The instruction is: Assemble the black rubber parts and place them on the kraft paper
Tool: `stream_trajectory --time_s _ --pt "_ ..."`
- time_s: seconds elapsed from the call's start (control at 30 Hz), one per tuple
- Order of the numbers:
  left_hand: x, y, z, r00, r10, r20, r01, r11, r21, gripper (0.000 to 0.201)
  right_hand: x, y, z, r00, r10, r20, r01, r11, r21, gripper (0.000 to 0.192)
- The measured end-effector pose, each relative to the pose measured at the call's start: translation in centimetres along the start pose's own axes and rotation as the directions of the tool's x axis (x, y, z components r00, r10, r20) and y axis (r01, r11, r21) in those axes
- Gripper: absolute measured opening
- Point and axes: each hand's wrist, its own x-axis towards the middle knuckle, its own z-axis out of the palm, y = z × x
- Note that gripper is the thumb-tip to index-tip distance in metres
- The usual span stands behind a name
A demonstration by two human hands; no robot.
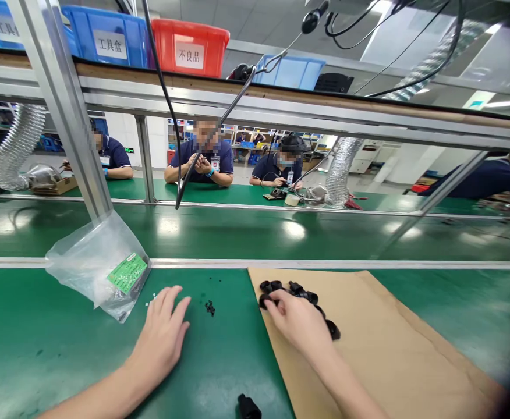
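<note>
My left hand (161, 337) lies flat on the green bench top, fingers apart, holding nothing. It is near a few tiny black screws (210, 308) and a clear plastic bag (98, 265) with a green label. My right hand (296, 320) rests on a brown cardboard sheet (390, 349), its fingertips touching a cluster of small black plastic parts (296, 291); whether it grips one I cannot tell. One more black part (248, 407) lies at the bench's front edge.
An aluminium frame post (63, 110) rises at the left. A conveyor belt (281, 235) runs behind the bench. Several seated people work across it. Blue and red bins (189, 49) stand on the shelf overhead, and cables hang down.
</note>
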Motion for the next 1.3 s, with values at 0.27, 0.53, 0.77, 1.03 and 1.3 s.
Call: stream_trajectory --time_s 0.27,0.53,0.77,1.03,1.3 --pt "2.3 -3.5 -0.7 0.997 -0.067 -0.028 0.072 0.949 0.306 0.015 -0.4 0.2 0.8 0.993 -0.045 -0.107 0.008 0.948 -0.317 0.032" --pt "2.4 -3.6 -0.3 0.997 -0.07 -0.033 0.076 0.966 0.248 0.017 -2.3 -5.2 5.6 0.863 -0.506 -0.01 0.505 0.863 -0.026 0.038" --pt "2.6 -4.1 0.0 0.995 -0.094 -0.045 0.102 0.961 0.258 0.018 -1.6 -5.9 6.4 0.876 -0.47 0.107 0.473 0.881 -0.004 0.041" --pt "2.6 -4.2 0.2 0.994 -0.094 -0.05 0.104 0.958 0.267 0.02 -1.4 -5.5 5.7 0.886 -0.451 0.107 0.455 0.89 -0.015 0.029" --pt "2.4 -4.2 0.2 0.995 -0.075 -0.058 0.086 0.974 0.211 0.02 0.0 -3.0 3.6 0.883 -0.461 0.088 0.453 0.886 0.098 0.011"
